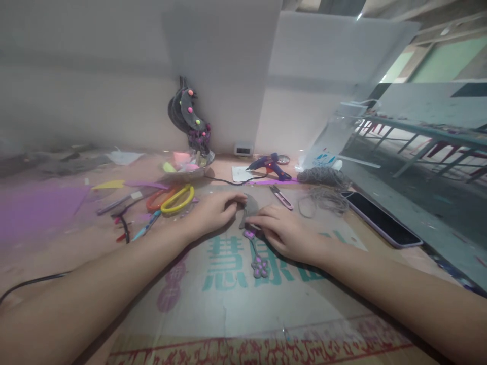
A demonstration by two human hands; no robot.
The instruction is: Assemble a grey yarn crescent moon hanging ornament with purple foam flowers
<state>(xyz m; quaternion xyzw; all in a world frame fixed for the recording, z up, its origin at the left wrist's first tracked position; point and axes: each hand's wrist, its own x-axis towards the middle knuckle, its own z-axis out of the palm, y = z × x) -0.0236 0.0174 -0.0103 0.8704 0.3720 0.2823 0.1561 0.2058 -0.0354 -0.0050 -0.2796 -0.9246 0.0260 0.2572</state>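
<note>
Counter (87, 253): glue gun (268, 163) toward far edge, phone (382, 218) by right edge. Grey piece (249, 207) mid-counter, your left hand (213, 210) and right hand (283, 228) at it, fingers bent; can't tell if pinching. Flower charm (259, 266) on near side.

Dim, hazy light — edges smeared and stretched.

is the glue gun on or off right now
It looks on: a small red light glows on the body of the glue gun. Whether it is hot, I cannot tell.
</note>
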